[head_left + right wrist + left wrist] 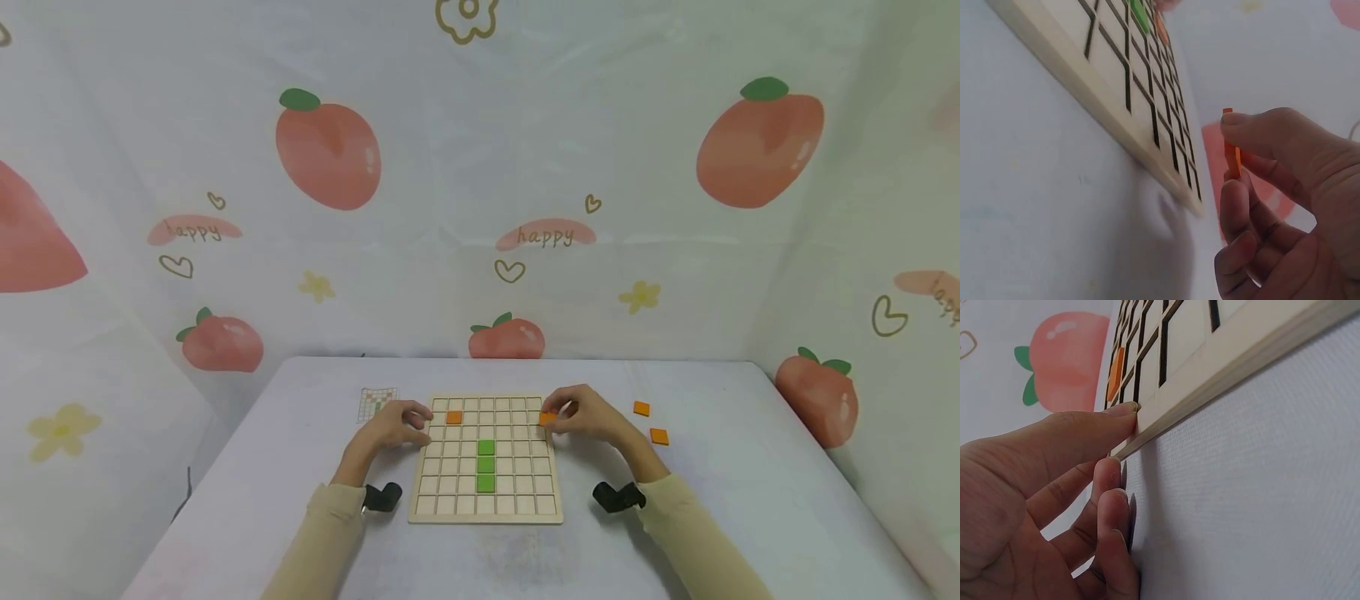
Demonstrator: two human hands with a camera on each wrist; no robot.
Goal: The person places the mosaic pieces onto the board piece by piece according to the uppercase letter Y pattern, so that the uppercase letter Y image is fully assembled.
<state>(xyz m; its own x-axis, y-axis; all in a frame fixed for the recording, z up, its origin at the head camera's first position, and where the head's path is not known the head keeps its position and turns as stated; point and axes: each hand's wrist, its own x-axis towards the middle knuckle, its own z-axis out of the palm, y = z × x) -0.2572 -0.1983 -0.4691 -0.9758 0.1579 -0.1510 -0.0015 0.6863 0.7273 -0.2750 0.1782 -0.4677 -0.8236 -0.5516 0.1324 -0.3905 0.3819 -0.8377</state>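
Your right hand (588,412) pinches a thin, square orange tile (1231,156) by the far right edge of the wooden board (486,519), your fingers partly covering it. Your left thumb touches the smooth left rim; I can't tell whether your left hand (392,425) pinches it. Three glossy green tiles (486,464) fill grid squares. The card (377,403) shows markings too small to read; the wrinkled curtain (637,167) reads "happy", cut off at the right.

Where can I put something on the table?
Bare table lies right of the two loose orange tiles and left of the left sleeve. It's crowded by the wooden board: left hand touching its edge, right hand pinching another tile.
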